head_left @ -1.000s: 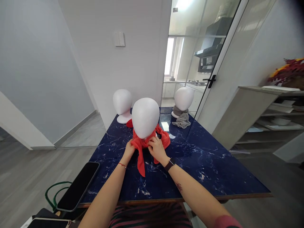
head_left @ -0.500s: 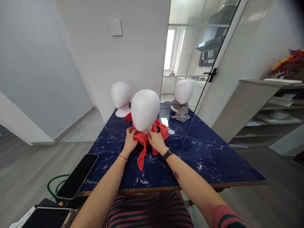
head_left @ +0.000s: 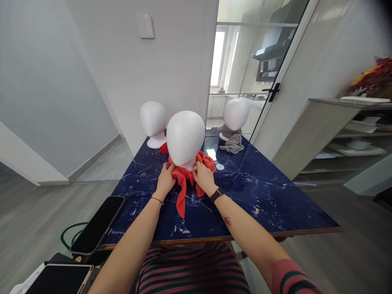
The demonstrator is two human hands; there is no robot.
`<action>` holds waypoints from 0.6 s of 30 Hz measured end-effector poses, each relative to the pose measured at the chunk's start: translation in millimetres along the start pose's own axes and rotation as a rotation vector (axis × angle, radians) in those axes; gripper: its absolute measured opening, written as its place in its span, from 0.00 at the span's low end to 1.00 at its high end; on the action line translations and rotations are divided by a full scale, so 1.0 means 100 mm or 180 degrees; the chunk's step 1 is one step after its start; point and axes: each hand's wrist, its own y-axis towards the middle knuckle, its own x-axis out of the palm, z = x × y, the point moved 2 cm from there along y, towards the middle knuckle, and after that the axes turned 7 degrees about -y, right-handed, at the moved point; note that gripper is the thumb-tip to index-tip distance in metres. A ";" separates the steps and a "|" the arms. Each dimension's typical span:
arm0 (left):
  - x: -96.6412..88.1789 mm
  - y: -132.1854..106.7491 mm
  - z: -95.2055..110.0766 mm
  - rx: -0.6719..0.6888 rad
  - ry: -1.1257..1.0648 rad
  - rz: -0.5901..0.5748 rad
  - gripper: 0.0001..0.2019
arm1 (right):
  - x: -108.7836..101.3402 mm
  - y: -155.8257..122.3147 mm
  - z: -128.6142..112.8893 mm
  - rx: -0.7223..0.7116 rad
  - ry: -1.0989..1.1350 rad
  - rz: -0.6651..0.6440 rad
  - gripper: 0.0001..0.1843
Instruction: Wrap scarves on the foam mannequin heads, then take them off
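Observation:
A white mannequin head [head_left: 185,138] stands upright at the middle of the table, with a red scarf [head_left: 181,192] wrapped round its neck. One end of the scarf hangs down at the front onto the tabletop. My left hand [head_left: 166,179] grips the scarf at the left side of the neck, its fingers closed on the cloth. On the other side, my right hand [head_left: 203,177] pinches the scarf close under the chin; its fingertips are partly hidden. The back of the scarf is out of sight behind the head.
Two more white heads stand farther back: a bare one [head_left: 153,118] at left, and one at right [head_left: 236,114] wearing a grey scarf [head_left: 232,143]. The dark blue marbled table [head_left: 245,196] has a phone [head_left: 98,224] by its left edge. Shelves [head_left: 330,139] stand at right.
My right hand has shifted a little up and to the right along the neck, taking scarf cloth with it. The left hand stays on the scarf. The view has tilted slightly.

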 end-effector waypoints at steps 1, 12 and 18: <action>0.00 0.00 0.00 0.0062 0.0035 0.0065 0.23 | 0.01 0.00 0.00 -0.0055 0.0205 0.0201 0.18; 0.03 0.08 -0.04 0.0057 -0.0598 -0.0274 0.13 | 0.39 0.15 -0.03 0.0231 0.0937 0.0754 0.47; 0.06 0.04 -0.05 0.0128 -0.0593 -0.0412 0.09 | 0.35 0.22 -0.13 0.0648 0.0817 0.0501 0.53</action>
